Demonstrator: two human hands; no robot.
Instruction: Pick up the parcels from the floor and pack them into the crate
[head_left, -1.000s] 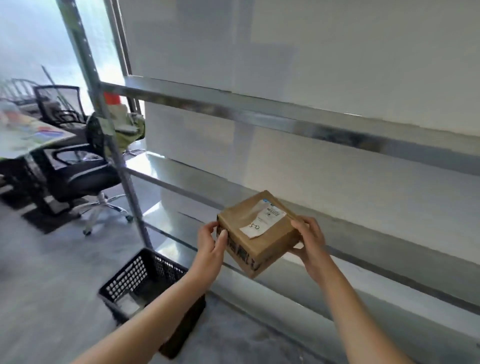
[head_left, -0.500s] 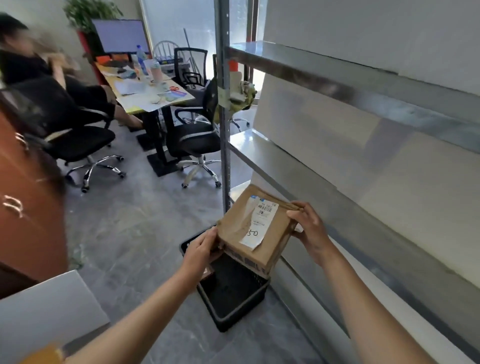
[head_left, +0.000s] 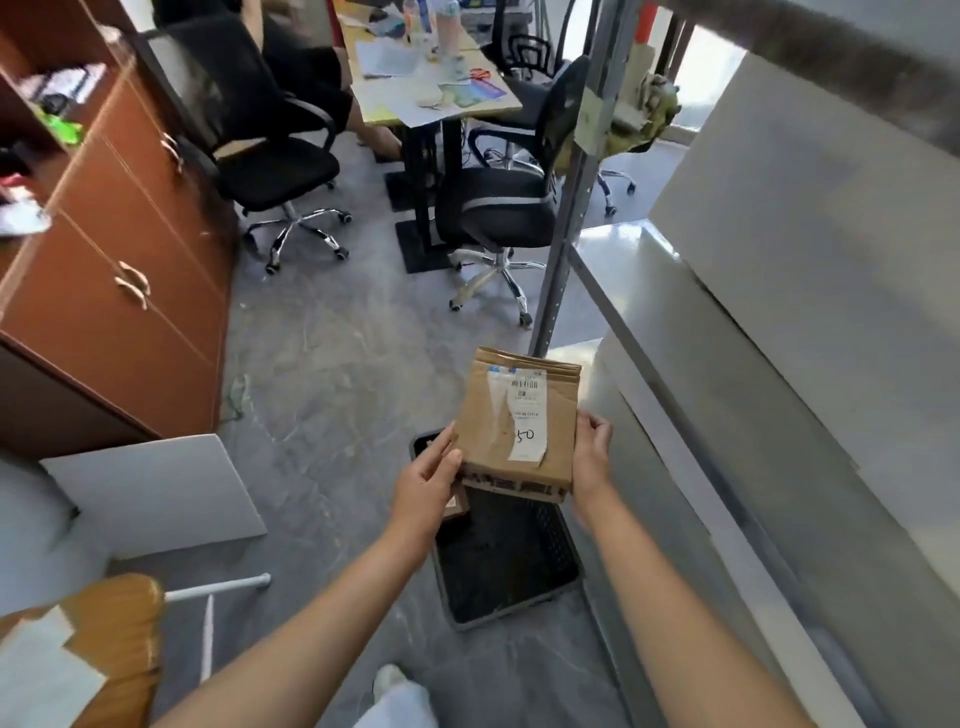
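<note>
A brown cardboard parcel (head_left: 493, 415) with a white label marked "50" is held in the air between both hands. My left hand (head_left: 423, 486) grips its left near corner and my right hand (head_left: 589, 460) grips its right near edge. Directly below it on the grey floor stands the black plastic crate (head_left: 509, 561), beside the metal shelf. A small brown parcel (head_left: 456, 504) shows inside the crate at its far left, mostly hidden by my left hand.
A metal shelving unit (head_left: 727, 364) runs along the right. A brown cabinet (head_left: 119, 270) stands at the left, office chairs (head_left: 493, 208) and a desk behind. A white board (head_left: 156, 488) and a padded brown parcel (head_left: 104, 649) lie at lower left.
The view swung left and down from the shelf wall to the floor. The parcel, held by both hands throughout, has come to hang over the crate and turned flatter.
</note>
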